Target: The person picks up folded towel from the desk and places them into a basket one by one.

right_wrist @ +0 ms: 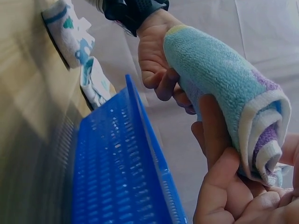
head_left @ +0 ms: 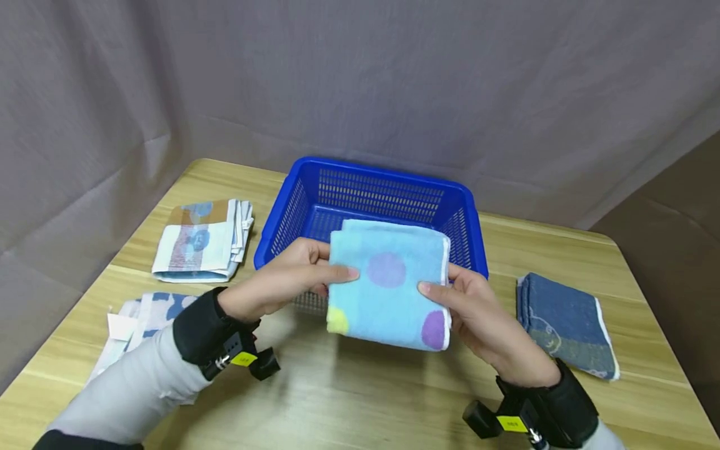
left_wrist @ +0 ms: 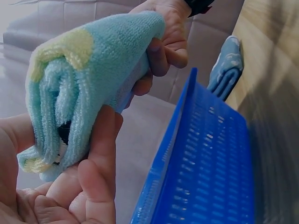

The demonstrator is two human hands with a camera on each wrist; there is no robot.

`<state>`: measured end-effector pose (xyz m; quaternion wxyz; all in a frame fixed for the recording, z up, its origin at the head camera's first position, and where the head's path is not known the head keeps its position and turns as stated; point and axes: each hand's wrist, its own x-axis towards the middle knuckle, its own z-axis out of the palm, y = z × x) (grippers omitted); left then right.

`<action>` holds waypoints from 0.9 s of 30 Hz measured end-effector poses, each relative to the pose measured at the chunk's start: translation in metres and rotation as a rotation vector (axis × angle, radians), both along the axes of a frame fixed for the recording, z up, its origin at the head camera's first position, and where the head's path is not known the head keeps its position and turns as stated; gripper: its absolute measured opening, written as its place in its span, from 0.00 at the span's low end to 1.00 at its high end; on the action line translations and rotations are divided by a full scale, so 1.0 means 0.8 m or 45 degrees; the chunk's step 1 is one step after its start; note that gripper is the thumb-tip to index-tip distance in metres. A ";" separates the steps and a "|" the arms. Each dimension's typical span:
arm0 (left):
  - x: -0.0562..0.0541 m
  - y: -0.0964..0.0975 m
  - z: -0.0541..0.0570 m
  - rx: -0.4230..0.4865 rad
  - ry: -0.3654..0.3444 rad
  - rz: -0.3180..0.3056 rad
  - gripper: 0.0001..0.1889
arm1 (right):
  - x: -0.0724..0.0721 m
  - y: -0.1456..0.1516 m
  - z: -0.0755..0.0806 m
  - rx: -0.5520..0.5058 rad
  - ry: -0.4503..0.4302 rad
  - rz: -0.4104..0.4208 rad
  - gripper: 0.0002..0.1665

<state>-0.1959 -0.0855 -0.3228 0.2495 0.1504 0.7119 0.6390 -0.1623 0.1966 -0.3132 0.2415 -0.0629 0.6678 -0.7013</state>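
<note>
A folded light-blue towel (head_left: 388, 300) with purple and yellow spots is held up between both hands, overlapping the near side of a blue plastic basket (head_left: 382, 172) in the head view. My left hand (head_left: 295, 272) pinches its left edge, thumb on the face towards me and fingers behind. On the opposite edge my right hand (head_left: 478, 306) grips it the same way. The left wrist view shows the towel's layered folds (left_wrist: 60, 102) between thumb and fingers. White-hemmed layers (right_wrist: 266, 135) show at the end gripped by the right hand in the right wrist view.
At the back left lies a folded white, brown and blue towel (head_left: 197, 244). A white and blue patterned towel (head_left: 157, 312) is partly hidden under the left forearm. To the right rests a folded dark-blue towel (head_left: 565, 325). Grey cloth (head_left: 360, 81) hangs behind the wooden table (head_left: 337, 400).
</note>
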 end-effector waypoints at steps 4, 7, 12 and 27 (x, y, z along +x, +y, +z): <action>-0.008 0.002 0.001 0.020 -0.005 0.019 0.10 | -0.010 0.001 0.007 0.022 0.005 0.000 0.28; -0.015 0.005 0.004 0.024 0.009 0.024 0.09 | -0.015 0.004 0.012 0.042 0.014 -0.004 0.27; -0.031 0.013 0.011 0.013 0.020 0.033 0.21 | -0.022 0.010 0.016 0.031 0.026 -0.014 0.23; -0.067 0.013 0.017 0.027 -0.021 0.054 0.25 | -0.058 0.006 0.026 0.114 0.061 -0.004 0.21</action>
